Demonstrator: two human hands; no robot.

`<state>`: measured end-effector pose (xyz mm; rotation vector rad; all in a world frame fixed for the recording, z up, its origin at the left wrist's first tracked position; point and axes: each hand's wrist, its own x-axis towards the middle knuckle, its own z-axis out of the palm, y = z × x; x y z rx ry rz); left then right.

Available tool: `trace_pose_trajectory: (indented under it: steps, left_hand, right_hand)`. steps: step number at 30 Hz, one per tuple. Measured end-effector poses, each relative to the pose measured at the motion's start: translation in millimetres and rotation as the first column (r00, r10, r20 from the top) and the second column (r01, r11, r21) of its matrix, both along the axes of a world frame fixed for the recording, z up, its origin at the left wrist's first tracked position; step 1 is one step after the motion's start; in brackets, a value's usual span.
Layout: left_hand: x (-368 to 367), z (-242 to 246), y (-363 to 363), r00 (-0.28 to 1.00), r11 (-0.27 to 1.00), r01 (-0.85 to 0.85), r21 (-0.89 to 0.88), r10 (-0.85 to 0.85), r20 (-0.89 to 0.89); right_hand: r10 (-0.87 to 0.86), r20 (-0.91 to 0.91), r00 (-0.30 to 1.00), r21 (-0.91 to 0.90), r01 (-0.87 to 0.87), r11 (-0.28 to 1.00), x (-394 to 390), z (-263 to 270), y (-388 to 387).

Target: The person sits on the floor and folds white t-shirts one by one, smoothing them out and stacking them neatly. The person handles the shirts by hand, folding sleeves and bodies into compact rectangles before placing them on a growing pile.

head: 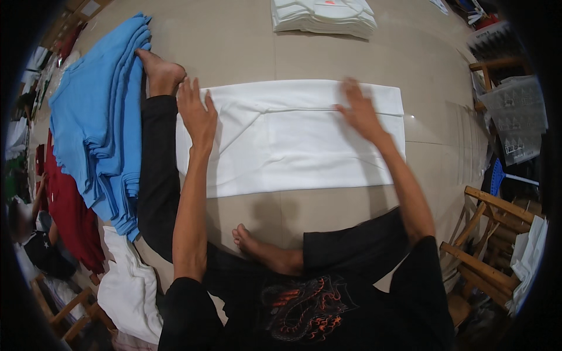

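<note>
A white garment (298, 140) lies on the tiled floor between my legs, folded into a long rectangle with its far side turned over in a strip. My left hand (196, 112), fingers spread, rests at the garment's left end near my foot. Over the right part of the folded strip is my right hand (361, 109), fingers apart and blurred. Whether it touches the cloth I cannot tell. Neither hand grips anything.
Blue garments (103, 109) are piled along my outstretched leg, with red garments (72, 210) and white cloth (129, 285) nearby. A folded white stack (325, 17) sits ahead. Wooden stools (491, 245) and printed plastic bags (516, 118) line the right. Another person (44, 245) is at far left.
</note>
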<state>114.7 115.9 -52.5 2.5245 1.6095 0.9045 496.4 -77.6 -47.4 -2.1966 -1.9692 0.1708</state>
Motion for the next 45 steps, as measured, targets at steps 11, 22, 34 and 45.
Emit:
trace_pose_trajectory:
  steps: [11,22,34,45]
  left_hand:
    - [7,-55,-6,0.941,0.969,-0.15,-0.194,0.079,-0.33]
    - [2,4,-57,0.996,0.929,0.044,-0.368,-0.067,-0.051]
    - [-15,83,-122,0.938,0.611,0.343,-0.714,-0.267,0.223]
    - [10,-15,-85,0.987,0.945,-0.008,-0.327,-0.045,-0.154]
  right_hand:
    - [-0.425,-0.065,0.903,0.157,0.43,0.889,12,-74,10]
    - [-0.444,-0.384,0.81,0.294,0.563,0.773,66,48,-155]
    - [-0.385,-0.623,0.681,0.092,0.552,0.829,1,48,-140]
    - [0.097,-0.396,0.913,0.314,0.035,0.949,-186,5,83]
